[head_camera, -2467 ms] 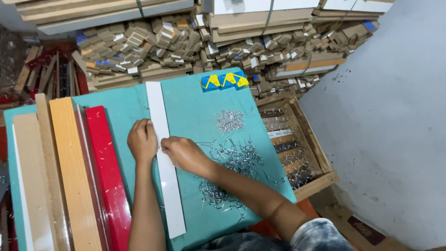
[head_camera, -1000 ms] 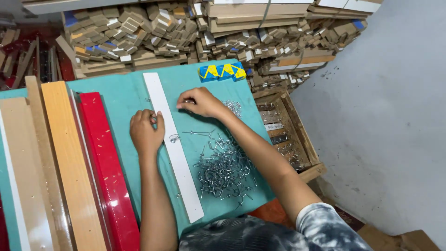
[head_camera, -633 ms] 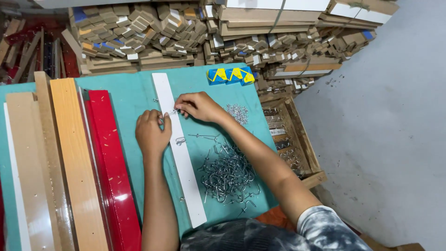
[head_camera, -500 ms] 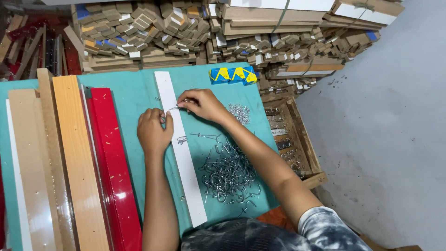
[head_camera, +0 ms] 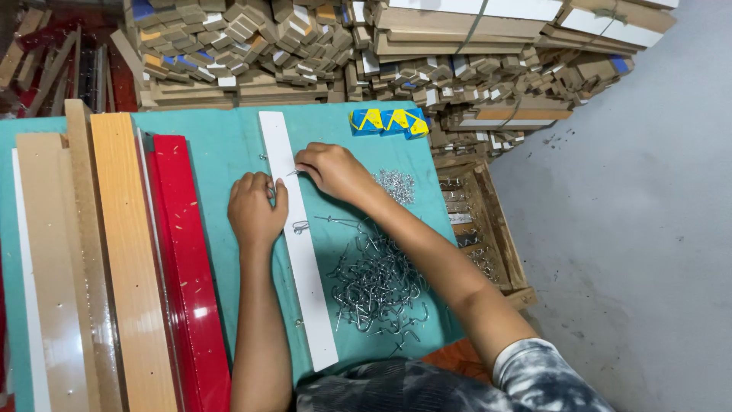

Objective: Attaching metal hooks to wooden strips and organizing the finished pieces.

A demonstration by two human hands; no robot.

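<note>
Teal surface [head_camera: 221, 152] mid-frame: left hand [head_camera: 255, 210] flat on the white strip [head_camera: 297, 236], right hand [head_camera: 335, 172] pinching a metal hook [head_camera: 293, 174] against it. Looks like screwing-in; next needs steady twisting.

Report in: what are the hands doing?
Left hand flat on white strip. Right hand pinching small metal hook at strip. Hook pile beside, nothing blocking.

The right hand [head_camera: 335, 169] covers whatever small piece its grip pinches at the white strip [head_camera: 297, 236]; the tabletop's [head_camera: 229, 145] left edge runs off-frame.
</note>
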